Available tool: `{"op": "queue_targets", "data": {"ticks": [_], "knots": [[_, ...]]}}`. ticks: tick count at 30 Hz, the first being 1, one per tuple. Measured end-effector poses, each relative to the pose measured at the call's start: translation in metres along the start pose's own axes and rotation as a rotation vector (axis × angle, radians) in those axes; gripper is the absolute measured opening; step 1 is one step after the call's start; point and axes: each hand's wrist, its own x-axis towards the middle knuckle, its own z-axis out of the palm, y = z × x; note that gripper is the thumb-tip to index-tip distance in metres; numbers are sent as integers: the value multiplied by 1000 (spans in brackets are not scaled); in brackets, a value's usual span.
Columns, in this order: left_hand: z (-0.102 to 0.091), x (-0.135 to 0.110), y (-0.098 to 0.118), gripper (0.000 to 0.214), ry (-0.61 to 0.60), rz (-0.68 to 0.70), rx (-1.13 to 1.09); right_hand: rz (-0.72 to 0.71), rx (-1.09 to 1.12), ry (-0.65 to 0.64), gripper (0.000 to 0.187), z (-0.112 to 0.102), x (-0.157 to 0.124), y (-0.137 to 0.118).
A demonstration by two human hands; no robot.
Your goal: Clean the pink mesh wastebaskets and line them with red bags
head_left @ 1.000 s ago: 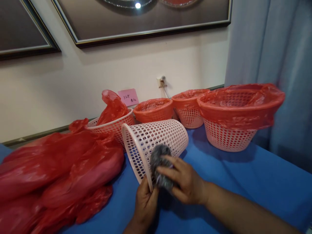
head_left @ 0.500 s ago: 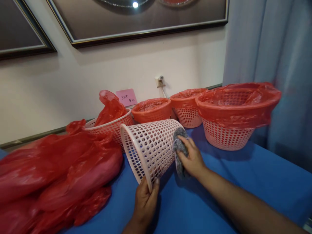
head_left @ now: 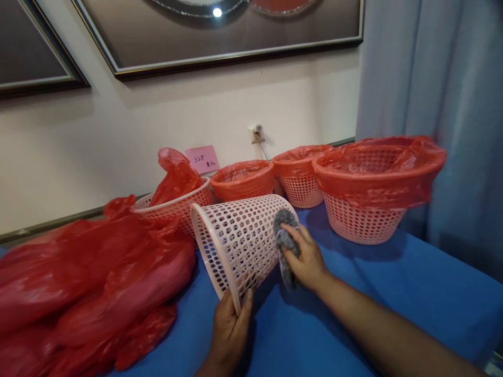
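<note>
A pale pink perforated plastic basket [head_left: 243, 235] is tipped on its side over the blue table, its open mouth facing left. My left hand [head_left: 230, 327] grips the rim at its lower edge, thumb outside and fingers partly hidden inside. In my right hand [head_left: 308, 259] is a grey cloth [head_left: 286, 243], pressed against the basket's side near its base. The cloth's lower end hangs down beside the basket.
Red plastic bags [head_left: 98, 283] are heaped at the left. Behind stand a basket [head_left: 173, 207] with a red bag inside and several red-lined ones, the largest basket [head_left: 365, 217] at right. A pink note [head_left: 202, 159] leans on the wall near a socket [head_left: 257, 135].
The cloth and my right hand have shifted slightly left along the basket's side. My left hand keeps its hold on the rim. The whole view has moved a little.
</note>
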Motion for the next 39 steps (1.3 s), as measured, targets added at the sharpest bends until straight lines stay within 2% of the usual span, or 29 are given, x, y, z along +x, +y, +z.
{"op": "queue_targets", "data": {"ticks": [2, 3, 5, 7, 11, 13, 14, 16, 19, 21, 23, 25, 28, 30, 32, 36, 38, 39], "knots": [[0, 0, -3, 50, -10, 26, 20, 186, -10, 91, 50, -1, 11, 15], [0, 0, -4, 50, -17, 40, 31, 229, -10, 112, 49, -2, 14, 18], [0, 1, -6, 49, -30, 55, 47, 198, -18, 97, 51, -2, 14, 15], [0, 3, -6, 49, -25, 57, 47, 10, -38, 9, 59, -2, 5, 0], [-1, 3, -5, 48, -37, 93, -14, -563, 28, -284, 71, 1, -23, -42], [-2, 3, -5, 47, -59, 104, -27, -668, 90, -349, 70, 3, -30, -51], [-2, 4, -5, 47, -63, 98, -23, -646, 97, -337, 68, 3, -29, -49], [-2, 5, -5, 49, -54, 62, -4, -465, 57, -236, 62, 3, -21, -36], [0, 6, -3, 50, -53, 20, 30, -15, -43, -20, 55, -2, 2, -3], [1, 7, -2, 47, -68, 32, 46, 218, -56, 79, 50, -6, 15, 13], [2, 8, 0, 44, -86, 55, 52, 269, -41, 103, 49, -8, 19, 16], [2, 8, 2, 41, -105, 76, 56, 139, -32, 43, 53, -7, 11, 5], [-1, 7, 4, 40, -109, 116, 64, -211, -16, -113, 65, -5, -9, -21], [-5, 5, 4, 41, -72, 133, 55, -409, 25, -207, 68, -4, -19, -36], [-9, 1, 3, 43, 5, 126, 24, -540, 65, -294, 67, -4, -23, -47], [-16, -4, 5, 50, 79, 52, -83, -641, 63, -380, 63, -3, -25, -51], [-15, -5, 11, 48, 84, 31, -106, -591, 53, -351, 62, -3, -22, -43], [-14, -6, 14, 47, 86, 32, -107, -511, 37, -306, 62, -3, -18, -35]]}}
